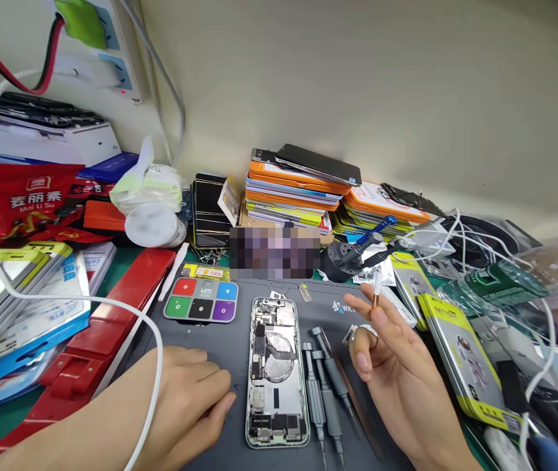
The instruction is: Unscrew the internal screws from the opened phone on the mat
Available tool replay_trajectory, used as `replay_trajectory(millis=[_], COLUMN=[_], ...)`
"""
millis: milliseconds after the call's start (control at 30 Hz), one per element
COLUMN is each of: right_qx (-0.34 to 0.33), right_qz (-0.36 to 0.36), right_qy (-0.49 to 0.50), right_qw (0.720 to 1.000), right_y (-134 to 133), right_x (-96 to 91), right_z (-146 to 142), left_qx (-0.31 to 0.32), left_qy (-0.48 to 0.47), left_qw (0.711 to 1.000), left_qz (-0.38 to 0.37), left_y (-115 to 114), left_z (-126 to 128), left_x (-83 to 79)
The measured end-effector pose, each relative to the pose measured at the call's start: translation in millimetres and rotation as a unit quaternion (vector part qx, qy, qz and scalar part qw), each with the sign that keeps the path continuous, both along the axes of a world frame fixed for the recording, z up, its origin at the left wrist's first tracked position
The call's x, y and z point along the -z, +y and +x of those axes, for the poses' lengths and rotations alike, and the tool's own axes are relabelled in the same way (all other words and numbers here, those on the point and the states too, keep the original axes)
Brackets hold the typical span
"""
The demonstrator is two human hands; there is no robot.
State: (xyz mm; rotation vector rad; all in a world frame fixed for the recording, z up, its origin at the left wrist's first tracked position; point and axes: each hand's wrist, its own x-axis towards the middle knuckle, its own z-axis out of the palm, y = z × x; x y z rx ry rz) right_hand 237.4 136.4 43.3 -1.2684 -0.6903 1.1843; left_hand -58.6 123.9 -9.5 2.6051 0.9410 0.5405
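Observation:
An opened phone (275, 373) lies face down on the dark grey work mat (210, 347), its back off and its boards and coil showing. My left hand (188, 402) rests on the mat just left of the phone, fingers loosely curled, nothing in it. My right hand (396, 366) hovers right of the phone, palm up. Its fingers pinch a thin white tool with a copper tip (376, 289), held upright. A small white sticker (348, 335) clings near the thumb. Three grey screwdrivers (325, 386) lie side by side between the phone and my right hand.
A six-colour screw tray (201, 299) sits at the mat's back left. Stacked orange and yellow part boxes (298, 193) with a phone on top stand behind. Red strips (106, 327), packets and a white cable (63, 297) crowd the left; yellow-edged packs (460, 353) and cables crowd the right.

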Motion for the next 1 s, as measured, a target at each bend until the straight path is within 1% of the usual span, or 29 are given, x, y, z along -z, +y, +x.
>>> replay_trajectory(millis=[333, 600, 1000], right_qx=[-0.005, -0.003, -0.013], right_qz=[-0.002, -0.008, -0.011], right_qy=[0.012, 0.02, 0.025], right_qw=[1.0, 1.0, 1.0], right_y=[2.1, 1.1, 0.1], right_x=[1.0, 1.3, -1.2], right_z=[1.0, 1.9, 1.7], left_qx=[0.005, 0.006, 0.0], left_qy=[0.017, -0.001, -0.003], left_qw=[1.0, 1.0, 1.0], left_qz=[-0.019, -0.008, -0.005], left_y=[0.8, -0.7, -0.7], left_z=[-0.3, -0.4, 0.1], left_x=[-7.3, -1.8, -0.8])
